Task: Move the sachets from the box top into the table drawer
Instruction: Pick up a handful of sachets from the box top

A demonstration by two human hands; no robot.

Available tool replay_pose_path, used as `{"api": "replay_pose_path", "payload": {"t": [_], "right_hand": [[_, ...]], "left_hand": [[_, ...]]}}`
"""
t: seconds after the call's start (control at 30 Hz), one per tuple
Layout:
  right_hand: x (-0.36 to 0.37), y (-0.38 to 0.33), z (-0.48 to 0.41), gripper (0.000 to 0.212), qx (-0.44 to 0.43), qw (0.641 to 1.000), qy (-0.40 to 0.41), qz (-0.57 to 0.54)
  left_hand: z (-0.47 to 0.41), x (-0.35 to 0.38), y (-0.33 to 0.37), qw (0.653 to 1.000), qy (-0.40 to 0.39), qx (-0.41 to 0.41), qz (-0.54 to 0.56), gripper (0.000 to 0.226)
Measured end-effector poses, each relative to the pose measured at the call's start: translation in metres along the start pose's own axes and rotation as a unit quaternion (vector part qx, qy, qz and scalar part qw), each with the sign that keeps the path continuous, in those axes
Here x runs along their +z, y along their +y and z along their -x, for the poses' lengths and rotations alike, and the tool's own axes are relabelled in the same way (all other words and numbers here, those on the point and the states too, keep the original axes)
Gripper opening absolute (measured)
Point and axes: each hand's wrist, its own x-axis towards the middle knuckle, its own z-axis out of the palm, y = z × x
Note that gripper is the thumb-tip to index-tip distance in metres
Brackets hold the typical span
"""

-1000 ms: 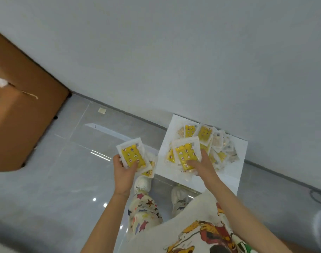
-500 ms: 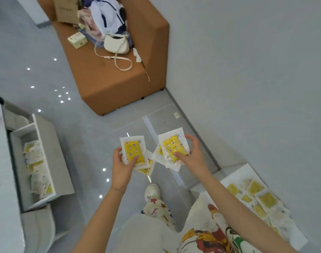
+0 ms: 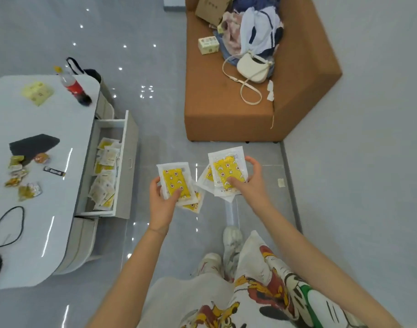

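A: Where are the sachets (image 3: 227,171)?
B: The left hand (image 3: 161,204) grips some and the right hand (image 3: 250,185) grips more (thumbs on top). Others lie in the table's (image 3: 60,119) open drawer (image 3: 129,162).

I am viewing white sachets (image 3: 175,183) carrying yellow panels dotted with small white-and-red motifs; the drawer (image 3: 129,147) is showing pale grey, the sofa (image 3: 226,110) orange-brown, the handbag (image 3: 252,67) cream, the trousers (image 3: 264,275) off-white bearing red, yellow and green cartoon prints.
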Motion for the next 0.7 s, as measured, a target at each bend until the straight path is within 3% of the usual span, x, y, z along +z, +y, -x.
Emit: {"api": "replay_pose_path", "payload": {"t": [0.37, 0.7], "right_hand": [[0.09, -0.056, -0.126, 0.064, -0.052, 0.989, -0.131, 0.038], [0.188, -0.112, -0.233, 0.062, -0.06, 0.966, -0.236, 0.089]], "left_hand": [[-0.101, -0.035, 0.03, 0.985, 0.147, -0.017, 0.085, 0.056], [-0.164, -0.076, 0.033, 0.918, 0.327, -0.06, 0.217, 0.056]]}}
